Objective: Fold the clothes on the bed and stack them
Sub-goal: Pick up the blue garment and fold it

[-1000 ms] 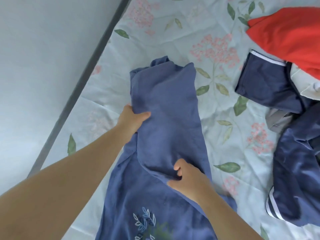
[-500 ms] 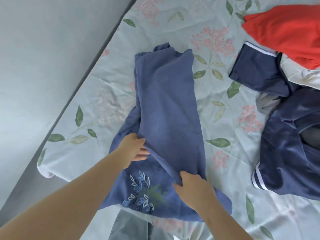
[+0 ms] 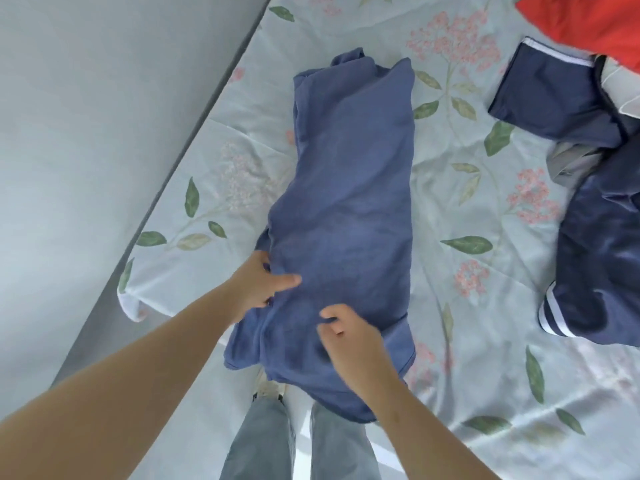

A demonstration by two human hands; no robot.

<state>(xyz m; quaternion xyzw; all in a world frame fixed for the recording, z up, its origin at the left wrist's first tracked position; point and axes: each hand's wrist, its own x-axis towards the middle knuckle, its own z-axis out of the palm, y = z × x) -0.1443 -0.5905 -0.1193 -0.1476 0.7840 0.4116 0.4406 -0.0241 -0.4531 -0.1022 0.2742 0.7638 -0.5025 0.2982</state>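
A blue garment (image 3: 349, 202) lies lengthwise on the floral bedsheet (image 3: 460, 209), folded into a long narrow strip that reaches the bed's near edge. My left hand (image 3: 258, 285) grips its left edge, thumb on top and fingers tucked under the cloth. My right hand (image 3: 346, 336) sits on the near part of the strip, fingers curled and pinching the fabric. The leaf embroidery is hidden under the fold.
Dark navy clothes with white stripes (image 3: 595, 244) lie in a heap at the right, a red garment (image 3: 595, 26) at the top right. A grey wall (image 3: 86, 133) runs along the bed's left side. My jeans-clad legs (image 3: 298, 441) stand at the bed's near edge.
The folded flap has been drawn down over the near part of the garment, covering the embroidered leaves. Both hands moved toward me with the cloth.
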